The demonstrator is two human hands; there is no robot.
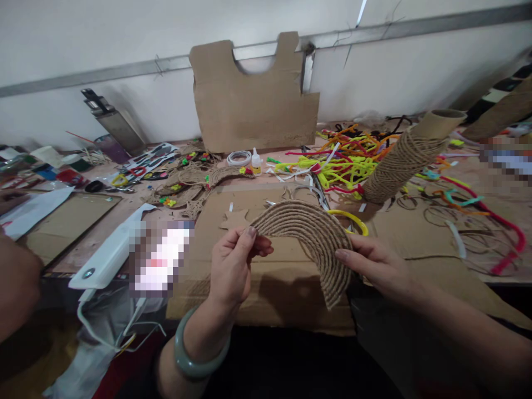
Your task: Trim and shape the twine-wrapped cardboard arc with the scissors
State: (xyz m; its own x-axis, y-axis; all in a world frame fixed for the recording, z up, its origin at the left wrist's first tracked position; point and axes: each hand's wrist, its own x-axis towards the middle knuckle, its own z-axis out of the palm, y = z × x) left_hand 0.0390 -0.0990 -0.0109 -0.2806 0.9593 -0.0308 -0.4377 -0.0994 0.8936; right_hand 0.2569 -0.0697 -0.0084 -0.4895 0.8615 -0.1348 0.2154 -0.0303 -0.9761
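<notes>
A curved, fan-like piece covered in rows of twine is raised above the cardboard sheet in front of me. My left hand pinches its narrow left end between thumb and fingers. On its right outer edge, my right hand grips with the thumb on top and the fingers mostly hidden behind. Behind it lie scissors with a yellow handle, partly covered by the piece. A small glue bottle and a roll of white cord stand farther back.
A twine-wound cardboard tube leans at the right, beside tangled coloured pipe cleaners. A large cut cardboard piece rests against the wall. At left are a white power strip, a blurred phone and another person's arm.
</notes>
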